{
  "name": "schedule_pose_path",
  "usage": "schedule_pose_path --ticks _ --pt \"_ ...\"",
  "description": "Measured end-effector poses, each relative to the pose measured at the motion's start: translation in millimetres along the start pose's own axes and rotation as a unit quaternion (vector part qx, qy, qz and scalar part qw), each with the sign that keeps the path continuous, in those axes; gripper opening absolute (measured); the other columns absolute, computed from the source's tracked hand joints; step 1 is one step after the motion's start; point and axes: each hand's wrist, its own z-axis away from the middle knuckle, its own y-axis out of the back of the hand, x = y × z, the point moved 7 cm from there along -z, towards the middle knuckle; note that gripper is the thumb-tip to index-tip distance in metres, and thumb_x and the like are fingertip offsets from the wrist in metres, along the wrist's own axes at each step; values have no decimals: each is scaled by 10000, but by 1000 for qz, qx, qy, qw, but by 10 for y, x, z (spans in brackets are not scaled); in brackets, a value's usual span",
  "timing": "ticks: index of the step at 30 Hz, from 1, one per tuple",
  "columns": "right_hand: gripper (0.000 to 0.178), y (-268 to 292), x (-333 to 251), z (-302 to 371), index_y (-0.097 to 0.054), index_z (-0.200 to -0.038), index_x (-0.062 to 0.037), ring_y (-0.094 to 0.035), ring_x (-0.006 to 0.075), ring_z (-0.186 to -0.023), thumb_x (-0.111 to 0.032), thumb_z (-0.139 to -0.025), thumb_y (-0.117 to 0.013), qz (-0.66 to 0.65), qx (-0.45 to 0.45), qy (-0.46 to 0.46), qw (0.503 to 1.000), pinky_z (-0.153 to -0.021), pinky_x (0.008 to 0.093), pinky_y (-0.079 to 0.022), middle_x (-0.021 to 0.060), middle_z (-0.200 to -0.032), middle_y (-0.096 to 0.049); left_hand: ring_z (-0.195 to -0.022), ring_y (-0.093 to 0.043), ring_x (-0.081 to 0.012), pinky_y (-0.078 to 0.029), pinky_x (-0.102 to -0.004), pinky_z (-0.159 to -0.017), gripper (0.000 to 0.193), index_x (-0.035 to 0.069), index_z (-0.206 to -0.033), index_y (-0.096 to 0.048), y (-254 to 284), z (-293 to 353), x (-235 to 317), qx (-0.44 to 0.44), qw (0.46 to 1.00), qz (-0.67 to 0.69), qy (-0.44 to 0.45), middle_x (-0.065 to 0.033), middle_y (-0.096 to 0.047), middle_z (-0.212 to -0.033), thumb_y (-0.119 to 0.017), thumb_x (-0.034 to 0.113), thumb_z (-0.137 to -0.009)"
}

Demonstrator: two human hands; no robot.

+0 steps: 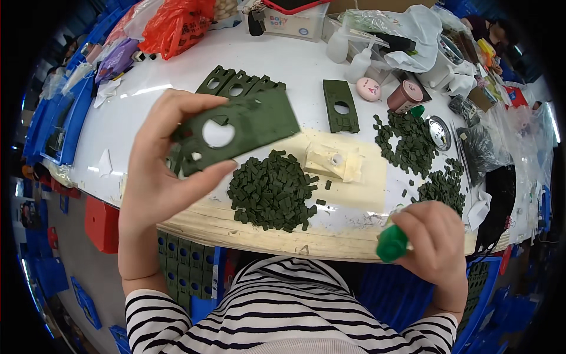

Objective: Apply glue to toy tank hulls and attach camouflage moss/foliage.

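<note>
The left hand (159, 174), left of the frame's centre, has its fingers (197, 102) parted just enough to grip a green plate (262, 121) with a round hole by its opposite edges, tilted above the tabletop (283, 71). At lower right, the fingers of the right hand (433, 239) are curled closed around a green bottle (392, 243). A pile (274, 192) of small green pieces lies at the centre, just left of a cream block (321, 162).
</note>
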Motion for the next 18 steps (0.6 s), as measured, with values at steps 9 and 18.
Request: schedule_pose_path --ticks 9,18 --pt "470 305 1010 -13 -451 -976 -25 -482 96 -606 -458 -865 -599 -499 442 -192 720 -480 237 -359 18 -749 -501 -870 -529 -149 -430 -245 -769 576 -17 -1157 -557 -698 -323 304 -62 989 82 -105 -86 -507 -1014 -795 67 -638" --pt "564 -521 709 -298 -498 -1057 -1 -623 234 -871 -493 -820 -639 -631 208 -233 710 -811 382 -494 116 -955 -585 -859 -619 -217 -510 -275 -699 585 -18 -1158 -565 -850 -38 128 -72 987 120 -83 -139 -616 -1012 -812 93 -639"
